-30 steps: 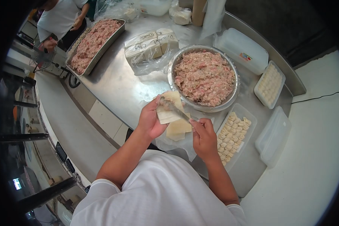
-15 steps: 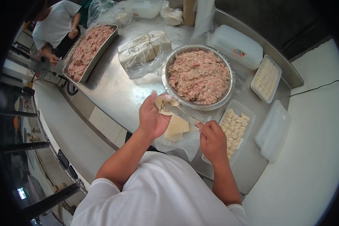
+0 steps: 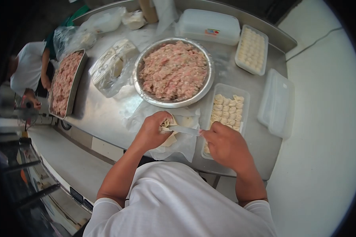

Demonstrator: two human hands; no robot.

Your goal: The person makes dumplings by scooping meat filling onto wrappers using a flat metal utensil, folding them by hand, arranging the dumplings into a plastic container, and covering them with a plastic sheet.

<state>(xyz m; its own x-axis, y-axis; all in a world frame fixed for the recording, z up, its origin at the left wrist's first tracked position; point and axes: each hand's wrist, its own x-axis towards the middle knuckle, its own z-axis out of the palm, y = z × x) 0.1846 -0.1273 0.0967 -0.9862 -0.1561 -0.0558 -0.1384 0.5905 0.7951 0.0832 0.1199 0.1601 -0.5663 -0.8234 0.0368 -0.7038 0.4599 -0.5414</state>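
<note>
My left hand point(image 3: 155, 129) is closed around a gathered dough wrapper point(image 3: 167, 123). A flat metal spatula point(image 3: 184, 130) is in my right hand point(image 3: 226, 144), its blade tip touching the wrapper. Beneath my left hand, more flat wrappers point(image 3: 169, 141) lie on a plastic sheet point(image 3: 186, 148). Beyond my hands stands a round metal bowl point(image 3: 209, 85) heaped with ground meat point(image 3: 173, 70). Just past my right hand is a clear tray point(image 3: 245, 103) with rows of folded dumplings point(image 3: 226, 111).
A metal pan point(image 3: 78, 81) of meat stands at the left, near another person point(image 3: 29, 67). A plastic-wrapped package point(image 3: 114, 67) is left of the bowl. Behind are a closed container point(image 3: 209, 27) and a second dumpling tray point(image 3: 251, 49); lids point(image 3: 277, 103) lie at the right.
The view has turned right. My left hand has closed round the wrapper, which was flat and open a second ago. The spatula blade still reaches the wrapper.
</note>
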